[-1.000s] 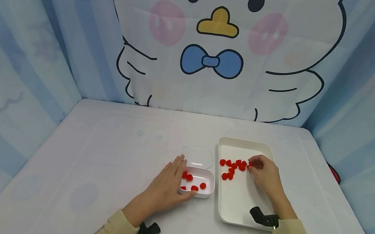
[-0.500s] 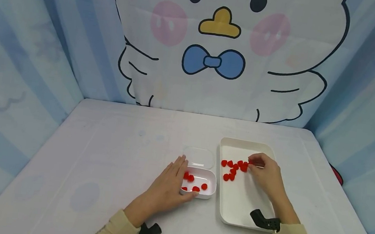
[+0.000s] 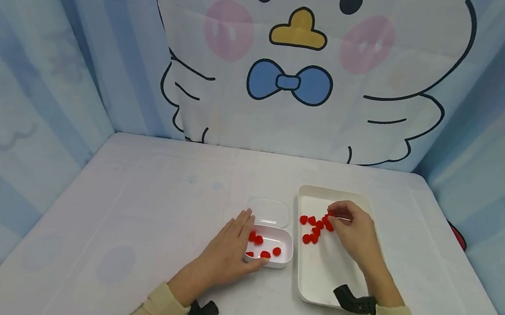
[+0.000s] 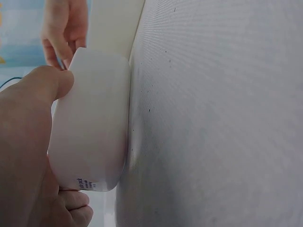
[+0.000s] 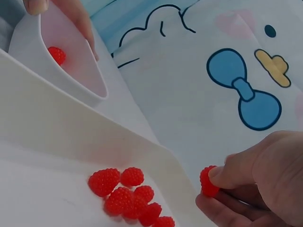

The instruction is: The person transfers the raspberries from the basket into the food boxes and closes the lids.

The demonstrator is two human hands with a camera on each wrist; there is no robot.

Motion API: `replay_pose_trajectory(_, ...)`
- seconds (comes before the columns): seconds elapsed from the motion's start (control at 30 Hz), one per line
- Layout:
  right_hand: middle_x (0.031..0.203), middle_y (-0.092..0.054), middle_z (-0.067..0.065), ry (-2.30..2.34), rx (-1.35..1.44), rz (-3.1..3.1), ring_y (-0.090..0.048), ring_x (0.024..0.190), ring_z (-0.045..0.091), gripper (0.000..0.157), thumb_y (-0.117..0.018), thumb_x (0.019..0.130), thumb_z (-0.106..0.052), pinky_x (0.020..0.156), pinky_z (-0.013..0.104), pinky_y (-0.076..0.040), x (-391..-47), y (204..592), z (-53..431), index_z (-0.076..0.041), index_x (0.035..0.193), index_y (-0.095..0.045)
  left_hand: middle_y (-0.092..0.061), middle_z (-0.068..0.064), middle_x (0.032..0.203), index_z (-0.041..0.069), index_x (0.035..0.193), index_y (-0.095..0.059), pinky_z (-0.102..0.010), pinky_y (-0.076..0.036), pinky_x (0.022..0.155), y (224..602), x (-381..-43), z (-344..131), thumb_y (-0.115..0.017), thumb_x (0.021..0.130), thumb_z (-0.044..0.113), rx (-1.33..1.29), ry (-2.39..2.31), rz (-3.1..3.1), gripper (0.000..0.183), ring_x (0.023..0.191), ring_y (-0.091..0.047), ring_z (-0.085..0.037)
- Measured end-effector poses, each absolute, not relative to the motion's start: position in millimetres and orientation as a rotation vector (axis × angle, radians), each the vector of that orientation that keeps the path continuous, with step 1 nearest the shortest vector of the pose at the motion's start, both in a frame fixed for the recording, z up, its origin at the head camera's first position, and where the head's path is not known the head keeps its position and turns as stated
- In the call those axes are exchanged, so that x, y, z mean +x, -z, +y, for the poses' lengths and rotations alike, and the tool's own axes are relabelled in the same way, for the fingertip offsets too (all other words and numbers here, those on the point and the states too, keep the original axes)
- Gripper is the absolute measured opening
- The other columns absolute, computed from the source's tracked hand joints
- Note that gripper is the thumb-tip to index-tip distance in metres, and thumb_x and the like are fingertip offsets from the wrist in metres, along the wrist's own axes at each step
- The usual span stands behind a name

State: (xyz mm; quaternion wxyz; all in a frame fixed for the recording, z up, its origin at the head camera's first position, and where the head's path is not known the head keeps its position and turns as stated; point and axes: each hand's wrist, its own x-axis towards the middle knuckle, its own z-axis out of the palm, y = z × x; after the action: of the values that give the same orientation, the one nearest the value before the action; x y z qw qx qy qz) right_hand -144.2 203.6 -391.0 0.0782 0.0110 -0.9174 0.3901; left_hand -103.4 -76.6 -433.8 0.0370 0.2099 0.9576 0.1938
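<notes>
My right hand (image 3: 357, 238) is over the far part of a shallow white tray (image 3: 325, 275). Its thumb and fingers pinch a red raspberry (image 5: 207, 182), seen best in the right wrist view. More raspberries (image 5: 118, 202) lie clustered in the tray, partly covered by the right hand in the head view. To the left of the tray stands a small white plastic box (image 4: 92, 123) with several raspberries (image 3: 265, 255) inside. My left hand (image 3: 226, 255) grips this box, thumb on the near rim and fingers along its left and far side.
Behind the box lies a clear plastic lid (image 3: 269, 213). Box and tray stand close together on a white-covered table (image 3: 137, 197). A printed cloth (image 3: 283, 125) hangs behind, with blue curtains (image 3: 34, 78) at both sides.
The right hand has moved slightly left and away from the person, over the far end of the raspberry cluster, with a raspberry between its fingers. The left hand has stayed on the box.
</notes>
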Motion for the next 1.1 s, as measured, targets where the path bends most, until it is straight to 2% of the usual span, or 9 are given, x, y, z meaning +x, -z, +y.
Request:
replay_pose_trajectory(0.13, 0.117, -0.067, 0.015, -1.187, 0.045, -2.75, -0.064, 0.109, 0.028, 0.022, -0.062, 0.095, -0.006, 0.095, 0.037, -0.055, -142.5, 387.5, 198.6, -0.005, 0.117, -0.062, -0.022, -0.011, 0.165, 0.006, 0.156, -0.023, -0.047, -0.024, 0.124, 433.5, -102.9, -76.6, -0.06, 0.087, 0.062, 0.646, -0.589, 2.944, 0.097, 0.154, -0.02, -0.027)
replay_pose_trajectory(0.63, 0.115, -0.068, 0.011, -1.237, 0.111, -2.767, -0.064, 0.107, 0.026, 0.021, -0.063, 0.095, -0.009, 0.097, 0.042, -0.055, -139.4, 385.8, 182.5, -0.008, 0.116, -0.063, -0.022, -0.011, 0.165, 0.006, 0.156, -0.023, -0.047, -0.025, 0.123, 433.3, -103.3, -76.8, -0.057, 0.088, 0.064, 0.66, -0.572, 2.952, 0.096, 0.154, -0.02, -0.027)
replay_pose_trajectory(0.87, 0.113, -0.069, 0.008, -1.259, 0.128, -2.776, -0.065, 0.105, 0.024, 0.021, -0.064, 0.094, -0.011, 0.089, 0.034, -0.059, -137.2, 387.6, 175.8, -0.011, 0.115, -0.065, -0.021, -0.011, 0.166, 0.006, 0.157, -0.022, -0.046, -0.023, 0.124, 433.9, -103.4, -76.2, -0.057, 0.088, 0.064, 0.641, -0.572, 2.94, 0.096, 0.154, -0.019, -0.027)
replay_pose_trajectory(1.1, 0.112, -0.07, 0.01, -1.313, 0.165, -2.756, -0.067, 0.103, 0.025, 0.019, -0.064, 0.094, -0.009, 0.086, 0.031, -0.06, -134.3, 388.0, 168.9, -0.01, 0.113, -0.065, -0.02, -0.009, 0.166, 0.007, 0.157, -0.021, -0.046, -0.023, 0.124, 434.0, -103.7, -75.9, -0.057, 0.088, 0.065, 0.626, -0.575, 2.934, 0.097, 0.154, -0.019, -0.026)
